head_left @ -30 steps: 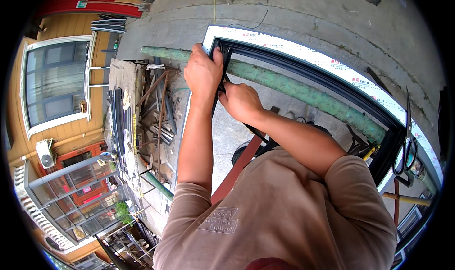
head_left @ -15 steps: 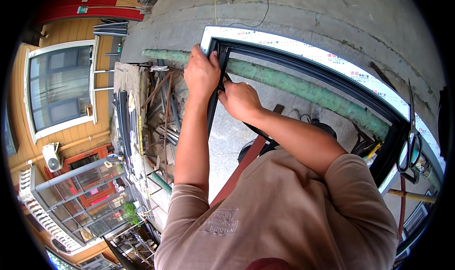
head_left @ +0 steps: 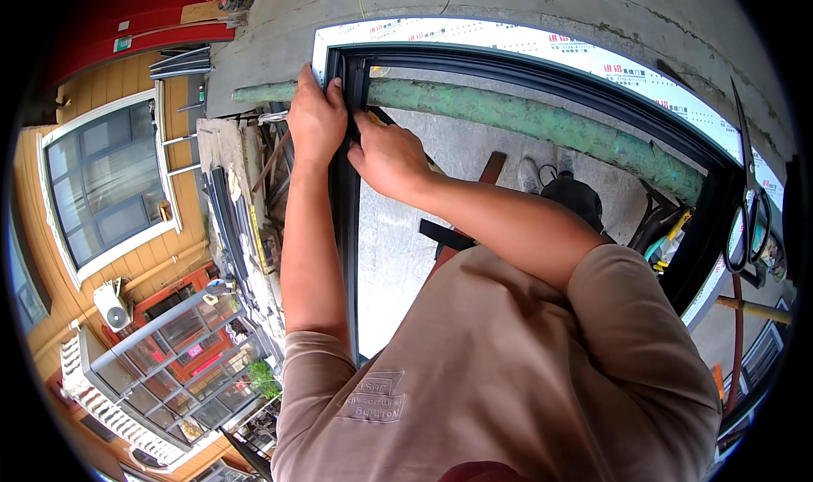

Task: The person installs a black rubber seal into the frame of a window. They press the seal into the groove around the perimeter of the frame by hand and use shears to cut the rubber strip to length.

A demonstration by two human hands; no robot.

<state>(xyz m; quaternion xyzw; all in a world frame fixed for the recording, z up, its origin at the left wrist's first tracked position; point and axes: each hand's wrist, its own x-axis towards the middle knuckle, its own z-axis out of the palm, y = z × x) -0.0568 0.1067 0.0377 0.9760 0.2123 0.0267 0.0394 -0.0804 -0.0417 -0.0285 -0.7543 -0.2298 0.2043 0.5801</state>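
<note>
A large black window frame [head_left: 344, 228] with white printed film along its outer faces spreads out in front of me. Near its far left corner, my left hand [head_left: 318, 120] grips the left bar, thumb on top and fingers over the outer edge. Close beside it, my right hand [head_left: 389, 154] is closed at the bar's inner edge, thumb and bent forefinger against the frame. A thin black strip [head_left: 434, 165] curves out from behind this hand; its hold is partly hidden. Black-handled scissors [head_left: 749, 186] lie across the frame's right corner.
A green pipe [head_left: 525, 122] crosses beneath the frame, near a reddish-brown bar [head_left: 491, 167]. Below are a shoe [head_left: 529, 175] and dark fabric. Scrap lengths [head_left: 229, 220] are piled at left, before a yellow house wall [head_left: 102, 186].
The view has shifted, so the frame and both hands appear farther left and higher. My hands keep nearly the same place by the corner; the black strip's visible curve has changed.
</note>
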